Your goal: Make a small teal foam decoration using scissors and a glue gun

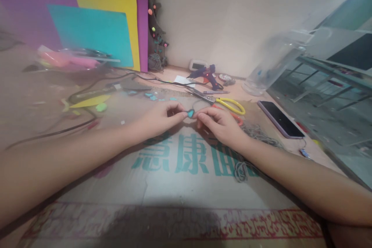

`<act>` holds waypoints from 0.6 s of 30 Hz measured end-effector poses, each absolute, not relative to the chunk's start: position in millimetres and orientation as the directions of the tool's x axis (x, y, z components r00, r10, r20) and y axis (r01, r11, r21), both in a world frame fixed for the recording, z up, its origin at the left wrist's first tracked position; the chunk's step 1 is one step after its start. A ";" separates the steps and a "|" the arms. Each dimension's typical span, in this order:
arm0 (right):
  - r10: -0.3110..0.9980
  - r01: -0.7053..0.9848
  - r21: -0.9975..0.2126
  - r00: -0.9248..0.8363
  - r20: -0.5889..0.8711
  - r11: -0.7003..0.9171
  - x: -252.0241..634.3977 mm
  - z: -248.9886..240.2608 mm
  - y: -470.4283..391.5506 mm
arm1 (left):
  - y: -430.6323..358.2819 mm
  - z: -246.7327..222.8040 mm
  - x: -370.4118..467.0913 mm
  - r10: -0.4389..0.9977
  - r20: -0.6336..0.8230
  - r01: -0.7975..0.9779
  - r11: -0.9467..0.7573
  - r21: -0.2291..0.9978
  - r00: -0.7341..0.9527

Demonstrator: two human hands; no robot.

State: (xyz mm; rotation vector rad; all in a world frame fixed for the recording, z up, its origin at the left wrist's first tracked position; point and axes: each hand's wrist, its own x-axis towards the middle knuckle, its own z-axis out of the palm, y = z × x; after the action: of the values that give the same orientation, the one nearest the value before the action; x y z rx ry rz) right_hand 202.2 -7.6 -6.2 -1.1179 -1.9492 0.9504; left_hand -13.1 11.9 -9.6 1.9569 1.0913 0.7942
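A small teal piece with a dark cord around it (190, 113) is between my two hands, above the printed sheet on the table. My left hand (171, 115) pinches its left side between thumb and fingers. My right hand (213, 121) is closed at its right side, fingertips pressed together on what looks like the cord. A grey cord bundle (258, 133) lies behind and beside my right wrist, with a loop nearer the front. Yellow-handled scissors (231, 105) and an orange handle (240, 120) lie just beyond my right hand.
A purple glue gun (207, 75) with a red light stands at the back near the wall. A phone (280, 119) and a clear plastic jug (271, 64) are at the right. Teal scraps (151, 96), a yellow piece (91, 101) and coloured sheets (93, 33) are at the left.
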 end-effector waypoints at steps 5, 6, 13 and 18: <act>0.907 0.338 -0.891 -0.390 0.161 0.303 201.5 -10.2 -6.3 | 12.1 -8.7 -13.0 0.887 0.157 0.437 -0.360 0.824 0.435; 0.910 0.333 -0.897 -0.387 0.150 0.290 201.2 -10.2 -6.4 | 11.8 -8.1 -12.8 0.889 0.153 0.438 -0.354 0.826 0.431; 0.915 0.304 -0.915 -0.377 0.139 0.265 200.0 -8.0 -6.7 | 10.4 -4.7 -12.5 0.892 0.144 0.448 -0.348 0.823 0.429; 0.911 0.295 -0.911 -0.378 0.166 0.288 198.4 -5.5 -7.5 | 10.9 -4.7 -12.5 0.891 0.143 0.450 -0.350 0.822 0.432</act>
State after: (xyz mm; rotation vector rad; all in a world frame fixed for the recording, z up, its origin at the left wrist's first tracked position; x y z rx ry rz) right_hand 198.4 -7.5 -5.5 -1.0851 -1.8384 1.0848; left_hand -12.5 10.9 -4.7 1.9653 1.1290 0.7783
